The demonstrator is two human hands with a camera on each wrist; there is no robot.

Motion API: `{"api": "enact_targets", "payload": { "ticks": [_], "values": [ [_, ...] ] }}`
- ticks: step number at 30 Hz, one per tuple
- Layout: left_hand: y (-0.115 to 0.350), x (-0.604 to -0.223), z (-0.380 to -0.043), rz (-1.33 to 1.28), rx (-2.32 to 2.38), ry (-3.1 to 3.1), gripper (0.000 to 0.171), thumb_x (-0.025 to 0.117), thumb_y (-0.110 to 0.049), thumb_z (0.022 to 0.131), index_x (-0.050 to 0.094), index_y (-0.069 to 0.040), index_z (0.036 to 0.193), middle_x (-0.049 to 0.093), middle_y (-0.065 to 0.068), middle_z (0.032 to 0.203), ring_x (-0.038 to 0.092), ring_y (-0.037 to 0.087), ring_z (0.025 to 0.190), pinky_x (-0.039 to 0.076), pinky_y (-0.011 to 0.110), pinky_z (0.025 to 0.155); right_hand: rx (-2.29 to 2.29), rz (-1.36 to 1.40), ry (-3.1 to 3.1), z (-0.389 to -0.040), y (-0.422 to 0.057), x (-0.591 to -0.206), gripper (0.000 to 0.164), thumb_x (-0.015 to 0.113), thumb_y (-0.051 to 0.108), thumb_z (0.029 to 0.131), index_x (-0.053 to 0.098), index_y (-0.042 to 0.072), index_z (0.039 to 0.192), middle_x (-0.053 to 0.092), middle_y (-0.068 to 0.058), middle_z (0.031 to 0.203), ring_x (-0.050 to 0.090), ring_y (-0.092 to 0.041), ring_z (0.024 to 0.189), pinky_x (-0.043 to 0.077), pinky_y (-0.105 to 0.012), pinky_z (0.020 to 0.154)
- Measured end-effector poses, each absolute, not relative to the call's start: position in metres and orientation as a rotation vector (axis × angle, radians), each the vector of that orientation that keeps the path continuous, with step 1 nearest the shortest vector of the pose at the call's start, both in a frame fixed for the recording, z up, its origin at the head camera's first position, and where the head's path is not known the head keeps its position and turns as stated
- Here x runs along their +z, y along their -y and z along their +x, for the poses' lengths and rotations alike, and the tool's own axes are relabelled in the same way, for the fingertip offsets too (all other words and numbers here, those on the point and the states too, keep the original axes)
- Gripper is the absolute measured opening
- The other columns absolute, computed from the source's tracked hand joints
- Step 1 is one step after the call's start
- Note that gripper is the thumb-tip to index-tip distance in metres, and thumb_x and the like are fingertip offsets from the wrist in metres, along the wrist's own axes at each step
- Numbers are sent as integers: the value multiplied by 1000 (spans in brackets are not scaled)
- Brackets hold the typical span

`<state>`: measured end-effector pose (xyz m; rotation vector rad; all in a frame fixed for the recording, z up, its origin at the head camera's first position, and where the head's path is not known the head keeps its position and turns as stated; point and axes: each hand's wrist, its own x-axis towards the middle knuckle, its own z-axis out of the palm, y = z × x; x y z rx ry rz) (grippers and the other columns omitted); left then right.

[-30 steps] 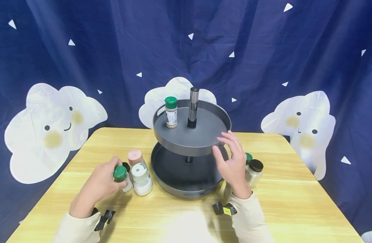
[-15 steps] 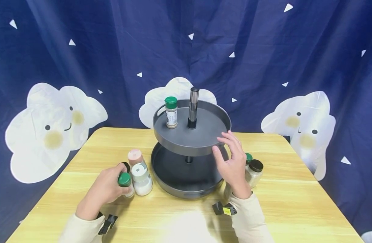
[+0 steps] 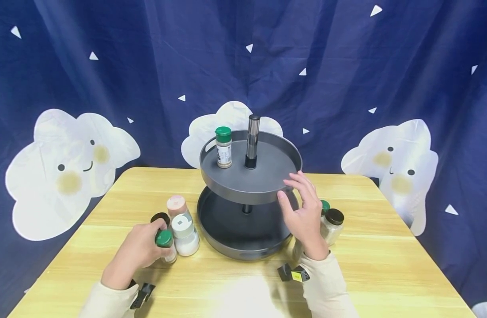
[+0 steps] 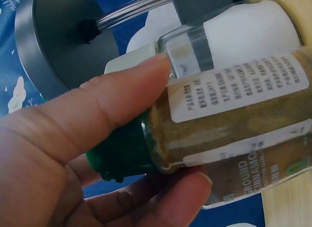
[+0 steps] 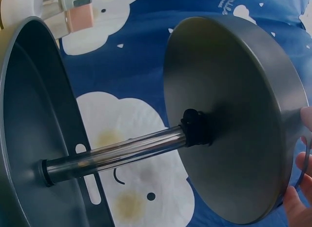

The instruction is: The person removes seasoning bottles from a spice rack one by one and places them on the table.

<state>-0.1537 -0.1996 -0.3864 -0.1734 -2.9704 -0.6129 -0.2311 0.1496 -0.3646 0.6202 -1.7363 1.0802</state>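
Note:
My left hand (image 3: pixel 137 247) pinches a green-capped spice jar (image 3: pixel 165 240) by its cap, close beside a white-capped jar (image 3: pixel 185 240). In the left wrist view, thumb and fingers lie around the green cap, and the glass body (image 4: pixel 234 100) holds brown powder behind a printed label. A black-lidded jar (image 3: pixel 160 217) is partly hidden behind this hand. At the front right of a dark two-tier round tray (image 3: pixel 227 193), my right hand (image 3: pixel 304 212) holds the upper rim, thumb outside and fingers over it. The right wrist view shows the fingers beside a handle slot.
Another green-capped jar (image 3: pixel 224 152) stands on the upper tier, left of the metal post (image 3: pixel 252 139). A pink-capped jar (image 3: pixel 177 204) stands left of the tray. Right of it are a black-lidded jar (image 3: pixel 333 225) and a green cap (image 3: pixel 325 206), partly behind my right hand.
My left hand has moved right and nearer the table's front with the green-capped jar, now close against the white-capped jar. More of the left black lid shows. My right hand has stayed at the rim.

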Motion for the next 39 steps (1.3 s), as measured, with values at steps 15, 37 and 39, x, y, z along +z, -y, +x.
{"api": "enact_targets", "payload": {
  "ticks": [15, 37, 39],
  "values": [
    [202, -392, -156, -168, -608, 2991, 42, 84, -17, 63, 57, -6, 94, 65, 11, 79, 59, 25, 71, 53, 44, 63, 1101, 610, 1771, -230, -149, -360, 25, 70, 1, 74, 68, -1, 99, 65, -25, 110, 51, -43, 118, 40, -53, 105],
    [208, -352, -142, -187, -681, 2739, 37, 77, -28, 78, 60, -3, 99, 70, 17, 87, 68, 28, 74, 57, 48, 64, 966, 780, 1661, -223, -118, -342, 21, 71, 9, 75, 68, -1, 94, 68, -22, 102, 58, -35, 110, 46, -49, 98],
    [199, -346, -145, -234, -702, 2628, 29, 78, -23, 77, 62, -4, 93, 70, 12, 82, 67, 23, 71, 59, 43, 62, 928, 826, 1683, -222, -112, -342, 22, 70, 11, 76, 68, 0, 95, 68, -21, 102, 59, -35, 109, 46, -53, 97]
  ]
}}
